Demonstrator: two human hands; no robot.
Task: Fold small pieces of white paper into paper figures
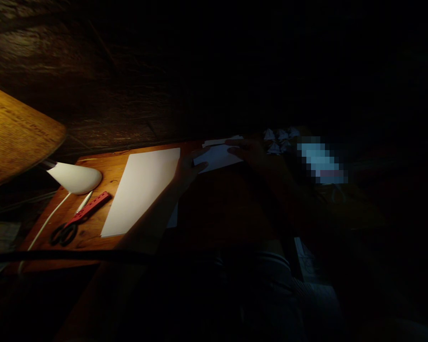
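In dim light, my left hand and my right hand both rest on a small white piece of paper on the wooden table. The left hand's fingers pinch its left edge. The right hand's fingers press on its right edge from above. A larger white sheet lies flat to the left of my left forearm.
A white lamp base with a cord, a red ruler and black-handled scissors lie at the table's left. A woven lampshade fills the far left. Several small folded paper pieces sit beyond my right hand. The room is dark.
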